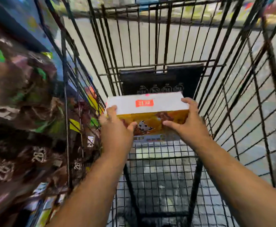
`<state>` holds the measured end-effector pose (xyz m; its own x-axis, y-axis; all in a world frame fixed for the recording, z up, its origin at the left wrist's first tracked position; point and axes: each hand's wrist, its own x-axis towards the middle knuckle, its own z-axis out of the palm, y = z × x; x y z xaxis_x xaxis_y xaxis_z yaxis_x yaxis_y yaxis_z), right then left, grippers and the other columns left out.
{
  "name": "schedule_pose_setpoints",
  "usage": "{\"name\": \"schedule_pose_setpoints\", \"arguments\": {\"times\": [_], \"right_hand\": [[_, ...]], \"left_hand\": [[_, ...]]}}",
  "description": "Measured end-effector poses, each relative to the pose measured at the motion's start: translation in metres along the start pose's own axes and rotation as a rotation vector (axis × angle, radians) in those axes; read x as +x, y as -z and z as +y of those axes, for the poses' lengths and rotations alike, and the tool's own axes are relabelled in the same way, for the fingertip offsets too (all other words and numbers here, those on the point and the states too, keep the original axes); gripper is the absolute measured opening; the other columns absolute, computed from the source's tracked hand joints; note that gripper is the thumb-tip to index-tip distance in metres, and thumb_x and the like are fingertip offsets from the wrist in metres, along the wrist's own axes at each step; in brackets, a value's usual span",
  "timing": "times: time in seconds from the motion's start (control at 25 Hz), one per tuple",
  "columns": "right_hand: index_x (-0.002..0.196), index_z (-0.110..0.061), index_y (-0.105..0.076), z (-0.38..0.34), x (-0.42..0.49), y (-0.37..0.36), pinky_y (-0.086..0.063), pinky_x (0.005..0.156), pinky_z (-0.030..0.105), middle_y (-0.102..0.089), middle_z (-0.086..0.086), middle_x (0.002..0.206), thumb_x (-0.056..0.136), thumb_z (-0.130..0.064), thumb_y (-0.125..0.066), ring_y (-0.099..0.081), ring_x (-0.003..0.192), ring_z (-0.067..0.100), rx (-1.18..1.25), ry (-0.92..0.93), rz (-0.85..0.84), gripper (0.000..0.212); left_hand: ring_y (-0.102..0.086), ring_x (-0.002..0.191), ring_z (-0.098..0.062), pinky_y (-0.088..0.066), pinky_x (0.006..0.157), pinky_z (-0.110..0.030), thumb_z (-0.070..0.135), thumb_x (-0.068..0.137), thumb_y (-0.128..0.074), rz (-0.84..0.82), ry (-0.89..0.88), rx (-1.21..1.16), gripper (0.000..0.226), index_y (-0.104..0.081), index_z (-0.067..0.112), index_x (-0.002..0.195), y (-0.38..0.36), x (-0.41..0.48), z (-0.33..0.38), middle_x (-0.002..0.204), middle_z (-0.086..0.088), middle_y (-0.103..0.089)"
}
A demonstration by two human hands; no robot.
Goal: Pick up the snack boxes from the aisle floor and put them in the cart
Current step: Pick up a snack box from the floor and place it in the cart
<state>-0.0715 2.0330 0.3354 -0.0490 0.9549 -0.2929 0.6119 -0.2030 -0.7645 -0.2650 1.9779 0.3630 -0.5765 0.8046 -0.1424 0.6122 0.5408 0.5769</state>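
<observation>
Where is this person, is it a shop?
Most likely yes, a supermarket aisle. Both hands hold a snack box inside a wire shopping cart, and packed goods in brown wrappers fill the shelves on the left. A pale tiled floor shows through the cart's bars.

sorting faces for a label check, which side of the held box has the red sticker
The plain white top face of the snack box, between both hands; the front face is orange and printed.

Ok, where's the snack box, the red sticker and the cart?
snack box [152, 120]: head view, orange front face.
red sticker [144, 103]: head view, sticker's middle, on the box's white top.
cart [157, 174]: head view, wire mesh floor.
</observation>
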Motion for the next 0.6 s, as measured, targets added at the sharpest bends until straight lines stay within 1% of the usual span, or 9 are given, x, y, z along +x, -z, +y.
{"name": "schedule_pose_setpoints", "arguments": {"times": [0.08, 0.12, 0.24, 0.32, 0.36, 0.4, 0.48, 0.56, 0.6], "right_hand": [[0.126, -0.049, -0.025, 0.012, 0.009, -0.021, -0.050, 0.092, 0.043, -0.055, 0.006, 0.118, 0.069, -0.036, -0.084, -0.056, 0.106, 0.027, 0.054, 0.000, 0.011, 0.083], [0.126, -0.048, -0.026, 0.017, 0.010, -0.032, -0.050, 0.091, 0.040, -0.056, 0.005, 0.116, 0.069, -0.035, -0.084, -0.056, 0.106, 0.026, 0.089, -0.003, 0.031, 0.083], [0.128, -0.044, -0.030, 0.029, 0.012, -0.060, -0.045, 0.080, 0.021, -0.056, -0.001, 0.114, 0.071, -0.033, -0.084, -0.055, 0.104, 0.017, 0.169, 0.002, 0.068, 0.079], [0.126, -0.044, -0.031, 0.036, 0.014, -0.079, -0.046, 0.082, 0.023, -0.057, 0.002, 0.120, 0.072, -0.031, -0.083, -0.055, 0.108, 0.018, 0.181, 0.001, 0.073, 0.076], [0.124, -0.044, -0.031, 0.041, 0.015, -0.086, -0.047, 0.086, 0.026, -0.056, 0.004, 0.124, 0.072, -0.029, -0.083, -0.055, 0.111, 0.021, 0.172, 0.004, 0.068, 0.076], [0.124, -0.044, -0.030, 0.048, 0.014, -0.089, -0.047, 0.090, 0.028, -0.054, 0.004, 0.129, 0.072, -0.027, -0.083, -0.053, 0.115, 0.022, 0.158, 0.007, 0.057, 0.076], [0.128, -0.040, -0.027, 0.060, 0.013, -0.091, -0.042, 0.093, 0.026, -0.045, 0.005, 0.139, 0.073, -0.023, -0.083, -0.048, 0.122, 0.022, 0.083, 0.015, -0.004, 0.080], [0.132, -0.035, -0.027, 0.066, 0.012, -0.089, -0.038, 0.093, 0.025, -0.036, 0.005, 0.145, 0.076, -0.023, -0.081, -0.043, 0.126, 0.022, -0.018, 0.050, -0.064, 0.079], [0.132, -0.033, -0.029, 0.065, 0.012, -0.086, -0.039, 0.094, 0.026, -0.033, 0.005, 0.146, 0.076, -0.023, -0.080, -0.042, 0.127, 0.022, -0.063, 0.068, -0.072, 0.076]], "left_hand": [[-0.051, 0.109, -0.035, -0.042, 0.095, -0.035, 0.030, 0.072, -0.082, 0.007, -0.011, 0.020, 0.079, -0.038, 0.013, 0.135, -0.019, 0.006, -0.018, 0.132, -0.019, -0.036], [-0.052, 0.108, -0.035, -0.043, 0.095, -0.037, 0.029, 0.072, -0.083, -0.013, -0.013, 0.032, 0.080, -0.037, 0.012, 0.135, -0.026, 0.008, -0.026, 0.133, -0.020, -0.034], [-0.056, 0.103, -0.037, -0.045, 0.094, -0.041, 0.027, 0.074, -0.082, -0.052, 0.009, 0.071, 0.076, -0.040, 0.011, 0.134, -0.041, 0.014, -0.044, 0.137, -0.021, -0.030], [-0.057, 0.102, -0.038, -0.045, 0.092, -0.040, 0.024, 0.078, -0.079, -0.031, 0.023, 0.101, 0.066, -0.045, 0.011, 0.132, -0.046, 0.016, -0.054, 0.139, -0.021, -0.030], [-0.055, 0.108, -0.039, -0.044, 0.094, -0.040, 0.024, 0.080, -0.077, -0.024, 0.005, 0.127, 0.060, -0.047, 0.012, 0.130, -0.050, 0.015, -0.056, 0.141, -0.021, -0.029], [-0.049, 0.118, -0.040, -0.042, 0.099, -0.042, 0.024, 0.083, -0.074, -0.031, -0.033, 0.168, 0.054, -0.049, 0.013, 0.129, -0.054, 0.014, -0.058, 0.145, -0.021, -0.027], [-0.023, 0.140, -0.044, -0.032, 0.109, -0.048, 0.023, 0.087, -0.069, -0.101, -0.097, 0.298, 0.048, -0.048, 0.015, 0.130, -0.063, 0.012, -0.058, 0.152, -0.018, -0.021], [-0.001, 0.146, -0.042, -0.031, 0.110, -0.048, 0.015, 0.089, -0.065, -0.160, -0.113, 0.403, 0.051, -0.041, 0.015, 0.134, -0.069, 0.010, -0.057, 0.156, -0.015, -0.017], [0.001, 0.146, -0.041, -0.034, 0.108, -0.048, 0.012, 0.088, -0.065, -0.180, -0.113, 0.434, 0.053, -0.039, 0.015, 0.134, -0.069, 0.009, -0.056, 0.156, -0.014, -0.016]]}}
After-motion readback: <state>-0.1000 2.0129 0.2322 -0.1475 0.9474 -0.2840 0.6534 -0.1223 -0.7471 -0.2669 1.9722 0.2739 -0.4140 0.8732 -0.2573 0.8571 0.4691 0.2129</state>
